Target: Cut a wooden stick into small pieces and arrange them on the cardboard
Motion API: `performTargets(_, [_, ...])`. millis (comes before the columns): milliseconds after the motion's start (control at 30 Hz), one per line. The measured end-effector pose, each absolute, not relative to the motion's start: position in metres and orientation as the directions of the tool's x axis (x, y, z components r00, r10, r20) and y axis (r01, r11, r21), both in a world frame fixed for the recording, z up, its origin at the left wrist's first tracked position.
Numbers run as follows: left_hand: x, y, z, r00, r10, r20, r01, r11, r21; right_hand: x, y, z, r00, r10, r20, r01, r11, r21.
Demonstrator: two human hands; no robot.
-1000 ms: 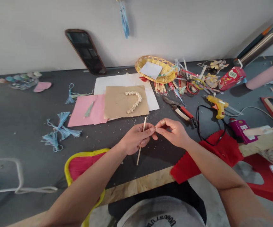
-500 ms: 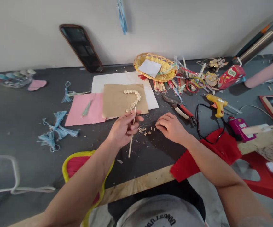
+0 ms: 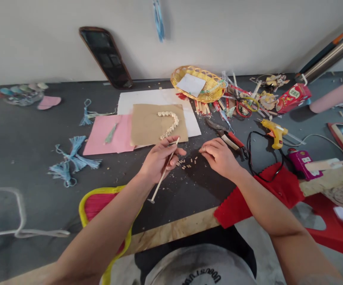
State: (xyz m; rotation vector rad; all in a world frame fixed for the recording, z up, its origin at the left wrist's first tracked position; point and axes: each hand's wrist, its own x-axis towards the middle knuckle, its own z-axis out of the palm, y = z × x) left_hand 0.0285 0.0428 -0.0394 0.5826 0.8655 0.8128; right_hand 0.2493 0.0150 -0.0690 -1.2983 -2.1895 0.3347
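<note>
While a pale, slender stick slants through the left hand, pinched between thumb and fingers, the outer fingers curl loosely apart from one another. Taking the loose pieces as the clock's centre, with twelve toward the wall, that hand sits near nine o'clock. At three, the right hand has thumb and fingertips pressed together; whether a tiny piece lies between them cannot be told.

As far as the layout allows a judgement, the work stands partway: a curved row lies formed at eleven o'clock on the brown sheet, whereas the short pieces remain scattered on the dark tabletop, outside any row.

Those pieces look like stubby, straight-sided wooden bits; the row is cream, knobbly and bent like a hook. Smooth brown paper overlaps a white sheet and a pink sheet. Red-handled cutters lie at two, stringy blue tassels at nine, and a woven yellow basket at twelve.
</note>
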Motion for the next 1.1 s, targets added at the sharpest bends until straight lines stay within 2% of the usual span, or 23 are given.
performTargets(333, [0.030,0.043,-0.042,0.383,0.819,-0.428,-0.370,0.560,0.741,0.238,0.006,-0.071,-0.499,0.838,0.222,0.758,0.546,-0.356])
performTargets(500, [0.031,0.040,-0.044,0.411,0.807,-0.424,-0.329,0.565,0.757,0.234,0.004,-0.072,-0.501,0.841,0.206,0.761,0.541,-0.359])
performTargets(633, [0.032,0.039,-0.043,0.429,0.792,-0.436,-0.305,0.581,0.755,0.240,0.009,-0.070,-0.472,0.839,0.270,0.725,0.544,-0.422])
performTargets(833, [0.034,0.036,-0.042,0.483,0.746,-0.459,-0.280,0.628,0.726,0.251,0.016,-0.059,-0.188,0.855,0.482,0.656,0.475,-0.586])
performTargets(1100, [0.039,0.023,-0.039,0.597,0.686,-0.416,-0.274,0.662,0.697,0.233,0.002,-0.053,-0.145,0.852,0.503,0.499,0.502,-0.706])
